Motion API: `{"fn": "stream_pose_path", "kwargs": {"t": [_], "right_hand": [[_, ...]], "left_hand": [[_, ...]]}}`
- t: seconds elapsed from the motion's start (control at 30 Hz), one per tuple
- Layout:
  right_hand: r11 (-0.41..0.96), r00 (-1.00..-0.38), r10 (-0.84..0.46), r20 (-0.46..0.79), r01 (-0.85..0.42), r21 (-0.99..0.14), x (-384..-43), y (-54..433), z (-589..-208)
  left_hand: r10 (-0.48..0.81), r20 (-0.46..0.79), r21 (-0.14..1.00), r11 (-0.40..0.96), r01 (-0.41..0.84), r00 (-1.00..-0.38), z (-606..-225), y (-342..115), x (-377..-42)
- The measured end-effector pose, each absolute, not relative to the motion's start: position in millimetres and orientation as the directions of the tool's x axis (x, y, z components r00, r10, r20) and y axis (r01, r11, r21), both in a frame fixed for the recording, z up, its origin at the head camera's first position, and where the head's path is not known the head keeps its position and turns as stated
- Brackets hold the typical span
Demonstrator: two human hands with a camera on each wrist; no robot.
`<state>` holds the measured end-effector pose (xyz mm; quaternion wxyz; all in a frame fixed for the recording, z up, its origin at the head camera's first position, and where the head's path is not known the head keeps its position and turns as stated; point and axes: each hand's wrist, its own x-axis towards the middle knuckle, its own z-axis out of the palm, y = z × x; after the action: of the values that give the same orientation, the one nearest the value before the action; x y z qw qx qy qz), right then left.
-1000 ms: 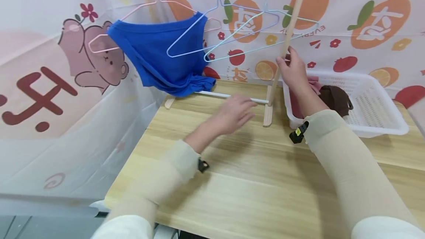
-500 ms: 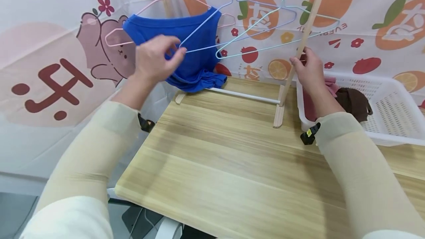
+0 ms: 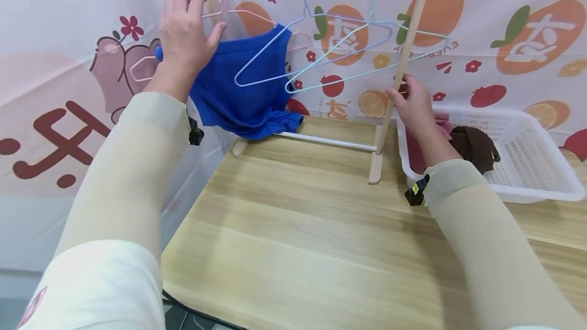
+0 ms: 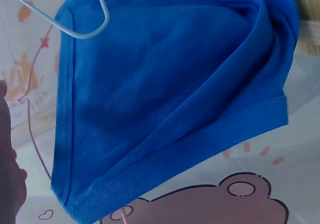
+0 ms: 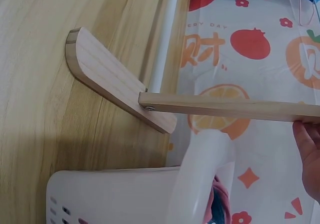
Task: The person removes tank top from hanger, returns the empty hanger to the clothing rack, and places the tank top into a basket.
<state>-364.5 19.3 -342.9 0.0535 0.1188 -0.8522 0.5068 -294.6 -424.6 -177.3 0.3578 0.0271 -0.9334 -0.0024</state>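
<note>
A blue sleeveless top [image 3: 229, 90] hangs on a pink hanger [image 3: 249, 12], and its lower end is bunched by the rack's white bar [image 3: 330, 141]. In front of the top's left shoulder is my left hand [image 3: 183, 32], raised, with the thumb apart from the fingers. The left wrist view has the top [image 4: 150, 73] filling most of it and only a sliver of that hand [image 4: 11, 159]. My right hand [image 3: 415, 103] grips the rack's right wooden post [image 3: 412, 29], low down. Two bare hangers, one periwinkle [image 3: 269, 48] and one mint [image 3: 339, 79], hang between the posts.
Right of the rack, a white plastic basket [image 3: 541, 195] holds brown cloth [image 3: 474, 146] and pink cloth [image 3: 442, 125]. The rack's wooden foot [image 5: 105, 73] stands on the wood-grain table [image 3: 284, 248]. A fruit-printed curtain [image 3: 486, 24] hangs right behind.
My left hand has risen from over the table, passed leftward across the blue top, and gone higher to its left shoulder. The right hand stays on the post.
</note>
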Motion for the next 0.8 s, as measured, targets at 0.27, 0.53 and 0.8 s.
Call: {"fn": "stream_pose_path", "kwargs": {"t": [0.27, 0.53, 0.8], "right_hand": [[0.442, -0.962, -0.174, 0.21, -0.267, -0.856, -362.9, 7.4, -347.7], [0.43, -0.959, -0.166, 0.231, -0.281, -0.858, -364.2, 2.9, -346.9], [0.42, -0.957, -0.174, 0.234, -0.286, -0.861, -367.7, -0.9, -346.7]], "left_hand": [[-0.146, 0.53, -0.013, 0.984, -0.18, -0.835, -173.5, -435.6, -310.4], [-0.185, 0.495, 0.015, 0.979, -0.205, -0.849, -170.7, -437.1, -319.9], [-0.194, 0.551, 0.066, 0.98, -0.189, -0.811, -168.2, -434.2, -319.1]]}}
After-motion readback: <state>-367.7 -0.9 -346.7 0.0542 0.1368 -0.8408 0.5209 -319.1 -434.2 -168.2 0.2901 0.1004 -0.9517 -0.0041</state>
